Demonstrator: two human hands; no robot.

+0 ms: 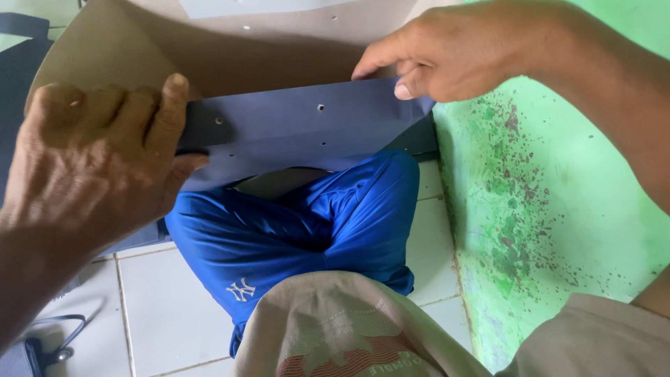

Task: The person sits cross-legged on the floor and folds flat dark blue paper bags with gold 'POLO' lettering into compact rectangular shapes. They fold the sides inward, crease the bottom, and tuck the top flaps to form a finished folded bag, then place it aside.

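A stiff brown sheet [230,42] with small punched holes lies across the top of the head view, its near edge wrapped by a dark blue material [300,129] that also has holes. My left hand [91,160] grips the folded blue edge at the left, thumb pressing over it. At the upper right, my right hand [447,56] pinches the blue flap's corner against the brown sheet. Both hands hold the same piece above my folded legs in blue shorts [300,230].
A green wall [558,195] with dark red speckles runs down the right side. White floor tiles [160,293] lie below. A dark strap or handle [56,342] rests on the floor at bottom left. My beige shirt [335,328] fills the bottom.
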